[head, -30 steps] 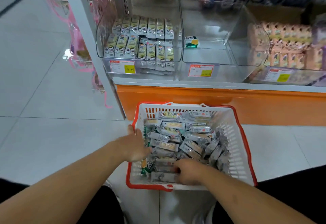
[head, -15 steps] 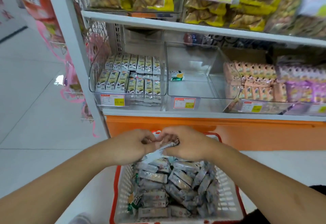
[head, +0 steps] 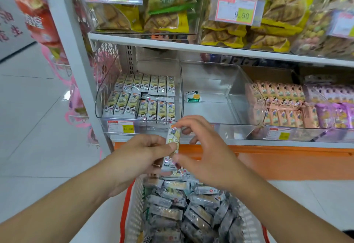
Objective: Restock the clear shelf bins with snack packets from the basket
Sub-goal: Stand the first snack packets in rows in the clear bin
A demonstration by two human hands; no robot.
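A white snack packet (head: 172, 143) stands upright between my hands above the basket. My left hand (head: 141, 154) pinches its left edge with thumb and fingers. My right hand (head: 203, 147) holds its top and bottom ends between fingertips and thumb. The red-rimmed white basket (head: 132, 216) below is heaped with several like packets (head: 182, 204). The left clear bin (head: 101, 97) on the lower shelf holds rows of the same packets (head: 145, 97). The middle clear bin (head: 237, 81) holds a single green and white packet (head: 193, 96).
A bin of pink packets (head: 279, 103) and purple packets (head: 337, 108) stands to the right. The upper shelf (head: 191, 47) carries yellow cracker bags and price tags. A white upright post (head: 76, 70) bounds the shelf at left. An orange base panel (head: 287, 162) runs below; tiled floor lies left.
Both hands left the basket with a packet and rose toward the shelf. The packet has turned from lying flat to upright. My view tilted up, so more of the upper shelf shows.
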